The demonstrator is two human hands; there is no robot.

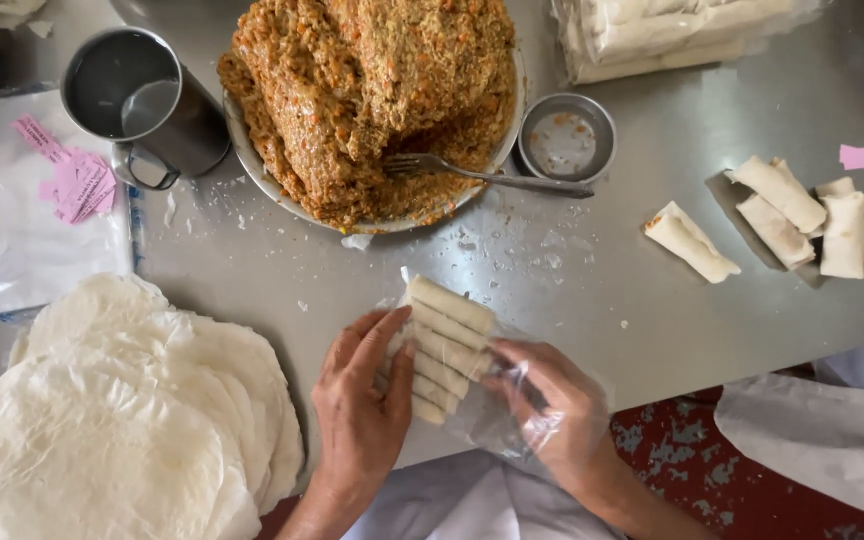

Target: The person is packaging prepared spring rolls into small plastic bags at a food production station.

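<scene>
A row of several pale rolled spring rolls (pixel 445 345) lies near the steel table's (pixel 592 290) front edge, partly inside a clear plastic bag (pixel 512 410). My left hand (pixel 360 410) rests flat against the left side of the rolls, thumb on top. My right hand (pixel 552 415) is inside or behind the bag's clear film and grips the rolls' right side. A big bowl (pixel 252 160) heaped with orange-brown minced filling (pixel 372 90) stands at the back, a fork (pixel 482 175) lying on its rim.
A stack of round white wrappers (pixel 122 420) lies at the front left. A metal mug (pixel 142 100), a small steel dish (pixel 567 138), loose finished rolls (pixel 782 215), bagged rolls (pixel 672 30), a packet with pink labels (pixel 32 200). Another person's white sleeve (pixel 822 430) at right.
</scene>
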